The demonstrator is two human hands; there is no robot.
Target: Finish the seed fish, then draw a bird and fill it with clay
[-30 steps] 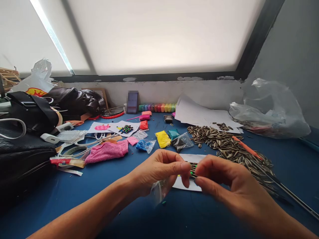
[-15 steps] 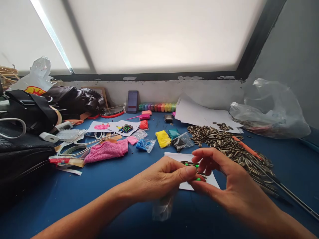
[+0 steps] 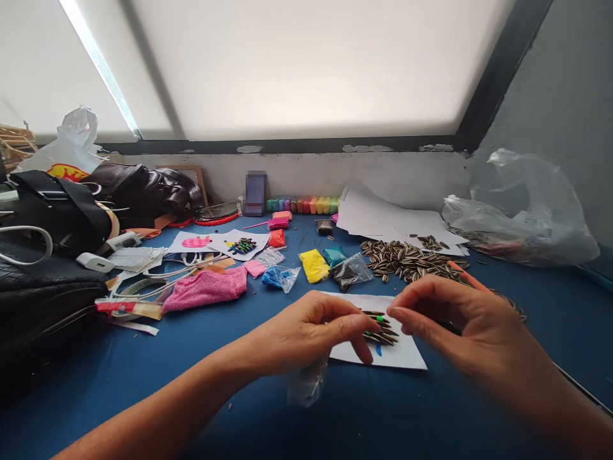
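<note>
My left hand [image 3: 311,332] has thumb and index finger pressed together over the left part of a white paper sheet [image 3: 402,354]. A small clear plastic bag [image 3: 306,386] hangs beneath its palm. My right hand [image 3: 460,326] pinches thumb and index finger just right of the sheet's middle; anything between those fingertips is too small to make out. Between the hands, several sunflower seeds [image 3: 387,337] lie in a row on the sheet, with bright green clay bits [image 3: 380,318] and a blue mark [image 3: 378,351].
A sunflower seed pile [image 3: 402,260] lies behind my right hand with an orange stick [image 3: 467,276]. Clay packets, yellow [image 3: 313,266] and blue [image 3: 280,278], sit mid-table. A pink cloth [image 3: 205,289] and black bags [image 3: 43,294] are left; a plastic bag [image 3: 527,223] stands right.
My hands have drawn apart, the right one moving right and closing into a pinch. The green piece at the left fingertips is less visible; more seeds and the blue mark now show.
</note>
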